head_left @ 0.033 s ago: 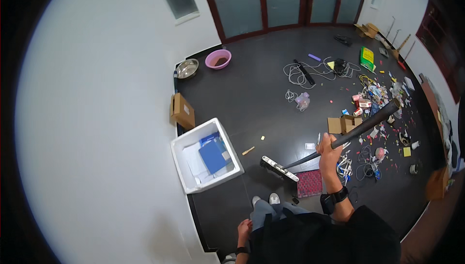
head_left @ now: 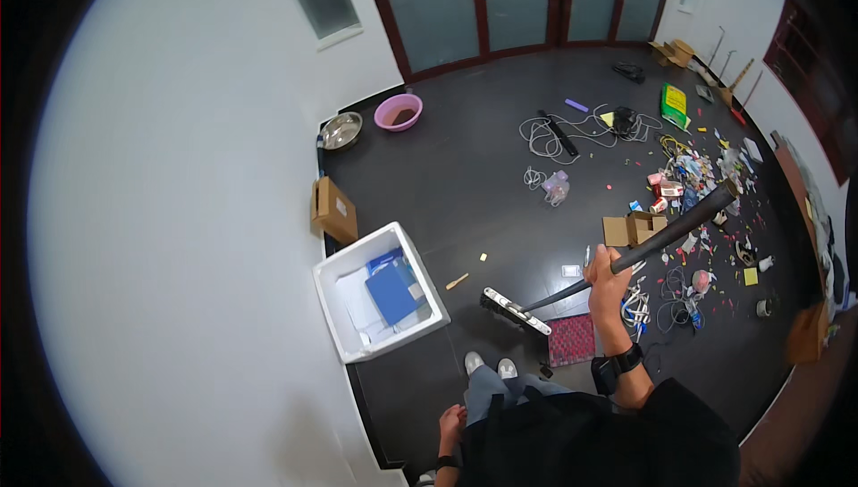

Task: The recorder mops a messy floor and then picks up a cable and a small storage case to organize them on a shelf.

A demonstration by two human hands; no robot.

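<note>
My right hand (head_left: 608,286) grips the dark pole (head_left: 666,239) of a broom. Its long head with a white top (head_left: 517,312) rests on the dark floor, just left of a red patterned mat (head_left: 568,340) and right of a small wooden-handled item (head_left: 456,281). My left hand (head_left: 452,418) hangs beside my left leg with curled fingers; what it holds, if anything, is too small to make out. A white foam box (head_left: 332,309) with blue folders and papers (head_left: 387,293) inside stands left of the broom head, against the wall.
Cardboard box (head_left: 334,211), steel basin (head_left: 341,132) and pink basin (head_left: 399,101) line the left wall. Cables (head_left: 542,137), a green bag (head_left: 675,104) and an open carton (head_left: 616,230) lie ahead and right, beside scattered litter (head_left: 693,170). Tools (head_left: 742,85) lean by the right wall. Glass doors close the back.
The view has shifted very slightly; my hands and the broom look the same.
</note>
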